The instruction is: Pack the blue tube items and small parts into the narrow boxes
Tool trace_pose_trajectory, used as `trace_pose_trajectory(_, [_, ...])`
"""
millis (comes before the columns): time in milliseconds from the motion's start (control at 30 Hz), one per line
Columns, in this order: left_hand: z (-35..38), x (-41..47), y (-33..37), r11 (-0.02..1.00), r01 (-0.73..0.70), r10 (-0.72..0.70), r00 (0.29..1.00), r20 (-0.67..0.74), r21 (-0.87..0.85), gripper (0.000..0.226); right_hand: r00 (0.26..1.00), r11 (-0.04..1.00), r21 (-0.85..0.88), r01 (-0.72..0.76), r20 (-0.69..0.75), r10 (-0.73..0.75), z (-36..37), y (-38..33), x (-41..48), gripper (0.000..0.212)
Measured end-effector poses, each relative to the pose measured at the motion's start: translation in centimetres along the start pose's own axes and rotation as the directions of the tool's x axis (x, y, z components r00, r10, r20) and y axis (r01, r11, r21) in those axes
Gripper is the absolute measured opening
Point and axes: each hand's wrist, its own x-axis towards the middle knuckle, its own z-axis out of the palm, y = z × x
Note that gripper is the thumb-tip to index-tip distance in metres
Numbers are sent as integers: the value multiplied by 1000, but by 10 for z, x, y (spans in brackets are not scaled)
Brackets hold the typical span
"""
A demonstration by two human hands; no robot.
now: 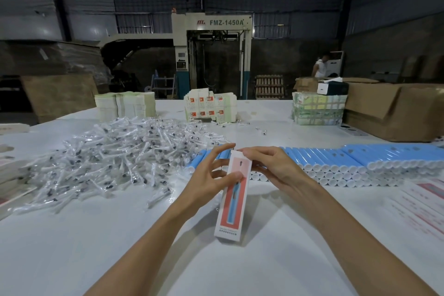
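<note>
Two hands grasp the narrow box (pixel 233 209): left hand (pixel 206 175) steadies its middle so right hand (pixel 276 168) can pinch the top flap (pixel 236 152), probably to close it.

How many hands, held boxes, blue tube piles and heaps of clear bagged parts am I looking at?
Hands: 2, left hand and right hand
Held box: 1
Blue tube pile: 1
Bagged-parts heap: 1
Total: 5

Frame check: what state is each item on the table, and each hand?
narrow box: tilted, held by both hands.
left hand: grips box, thumb on front.
right hand: holds box's top end.
blue tubes: stacked in rows.
bagged parts: loose pile.
cardboard carton: flaps open.
</note>
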Motion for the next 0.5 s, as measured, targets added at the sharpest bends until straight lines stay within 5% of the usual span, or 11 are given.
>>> trace_pose_trajectory(367, [-1, -3, 0, 998, 43, -43, 999, -7, -47, 59, 987, 992, -127, 29, 158, -9, -10, 6, -3, 30])
trace_pose_trajectory(500, [-2, -5, -1, 996, 44, -45, 999, -7, -81, 58, 991, 946, -293, 136, 37, -131, -1, 10, -5, 21])
